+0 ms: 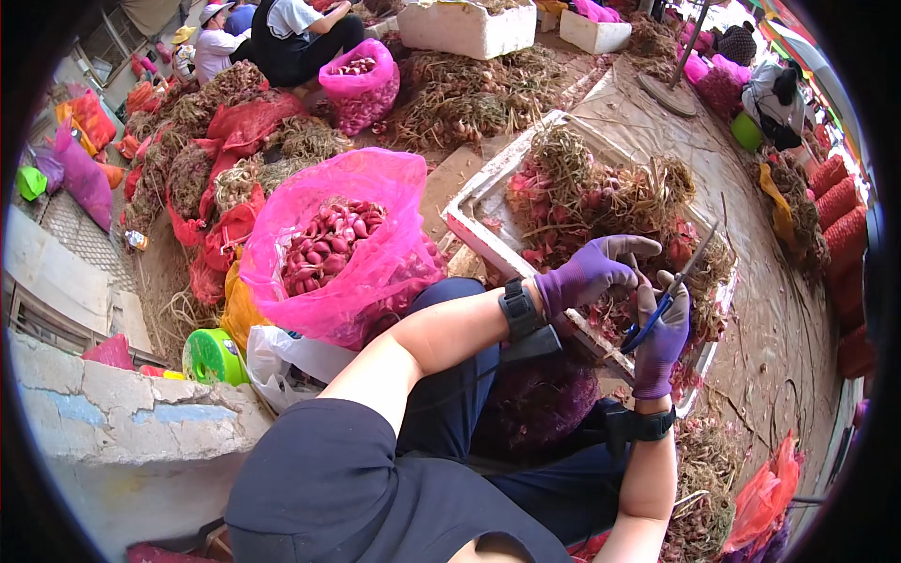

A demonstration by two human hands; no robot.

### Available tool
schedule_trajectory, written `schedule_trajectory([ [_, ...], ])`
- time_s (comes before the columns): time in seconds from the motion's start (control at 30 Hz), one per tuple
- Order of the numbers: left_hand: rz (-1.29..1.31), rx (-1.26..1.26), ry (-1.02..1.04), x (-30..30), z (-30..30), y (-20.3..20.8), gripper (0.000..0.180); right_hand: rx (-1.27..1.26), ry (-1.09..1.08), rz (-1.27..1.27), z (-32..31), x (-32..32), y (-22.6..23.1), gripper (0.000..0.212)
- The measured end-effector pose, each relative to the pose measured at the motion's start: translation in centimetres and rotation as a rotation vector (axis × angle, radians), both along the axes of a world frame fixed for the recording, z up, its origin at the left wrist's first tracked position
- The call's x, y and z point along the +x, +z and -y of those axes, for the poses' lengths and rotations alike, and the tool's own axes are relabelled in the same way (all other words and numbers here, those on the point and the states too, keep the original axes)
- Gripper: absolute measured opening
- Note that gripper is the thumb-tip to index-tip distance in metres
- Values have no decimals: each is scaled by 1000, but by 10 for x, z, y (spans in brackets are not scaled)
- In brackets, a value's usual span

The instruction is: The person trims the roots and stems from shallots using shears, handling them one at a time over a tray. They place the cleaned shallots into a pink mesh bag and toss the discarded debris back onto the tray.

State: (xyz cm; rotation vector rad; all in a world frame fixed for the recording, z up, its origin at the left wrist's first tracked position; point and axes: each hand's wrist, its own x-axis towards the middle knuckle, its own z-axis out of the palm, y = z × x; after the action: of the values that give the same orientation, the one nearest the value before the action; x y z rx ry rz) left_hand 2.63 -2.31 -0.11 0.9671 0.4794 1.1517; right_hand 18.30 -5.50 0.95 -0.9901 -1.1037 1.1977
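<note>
My left hand (593, 270), in a purple glove with grey fingertips, is over the white foam box (466, 208). Its fingers are curled together close to my right hand, and what they pinch is too small to make out. In my right hand (664, 340), gloved the same way, is a pair of scissors (642, 330) with blue handles, the blades pointing up and away. Beneath both hands, the box holds bunches of red shallots with dry roots and stalks (610, 199). To the left, a pink mesh bag (375, 178) stands wide, with loose trimmed shallots (328, 246) inside.
A green round container (214, 357) and a white plastic bag (282, 361) sit by a cracked concrete ledge (141, 403). Heaps of dried shallots (479, 94), another filled pink bag (361, 94) and a foam box (469, 30) lie farther off. Other people sit at the back.
</note>
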Motion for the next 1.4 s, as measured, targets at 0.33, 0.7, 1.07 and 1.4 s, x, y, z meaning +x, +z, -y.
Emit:
schedule_trajectory([
  [0.33,-6,9,-1,-2,0,8,59,-272,163,-157,7,10,19,30],
  [0.7,-20,119,-162,4,7,0,45,-225,416,-455,-9,19,5,26],
  [1.07,-169,-27,8,10,12,6,13,-334,340,-258,-1,19,1,35],
  [1.4,46,-396,-29,-5,-2,-17,20,-184,103,-45,-5,7,9,19],
])
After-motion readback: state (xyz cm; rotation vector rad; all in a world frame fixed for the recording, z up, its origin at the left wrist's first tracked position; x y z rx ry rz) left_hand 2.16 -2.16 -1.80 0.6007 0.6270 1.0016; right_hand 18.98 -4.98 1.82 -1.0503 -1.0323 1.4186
